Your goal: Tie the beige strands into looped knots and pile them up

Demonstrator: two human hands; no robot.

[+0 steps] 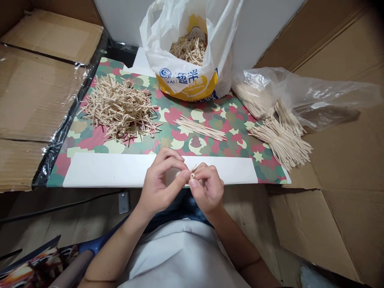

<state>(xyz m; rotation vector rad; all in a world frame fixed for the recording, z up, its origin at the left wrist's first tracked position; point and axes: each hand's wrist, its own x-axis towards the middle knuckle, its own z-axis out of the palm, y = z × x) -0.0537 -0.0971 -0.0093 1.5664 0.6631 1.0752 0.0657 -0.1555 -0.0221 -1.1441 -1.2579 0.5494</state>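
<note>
Between my fingertips, just above the front edge of the table, is a small pale reed stick (192, 175) bent into a tiny loop with a thin end poking up. Thumb and forefinger of my left hand (165, 180) pinch it from one side. My right hand (207, 186) pinches the loop from the other side, its remaining fingers curled. Straight loose sticks (200, 128) lie in a small row on the patterned cover beyond my hands. A large heap of short, bent sticks (120, 108) is at the left.
A white plastic bag (192, 84) holding more pieces stands at the back. Tied stick bundles (282, 142) and a clear plastic bag (270, 86) lie at the right. White paper (105, 170) runs along the front edge. Cardboard (36, 96) flanks the table (168, 144) on both sides.
</note>
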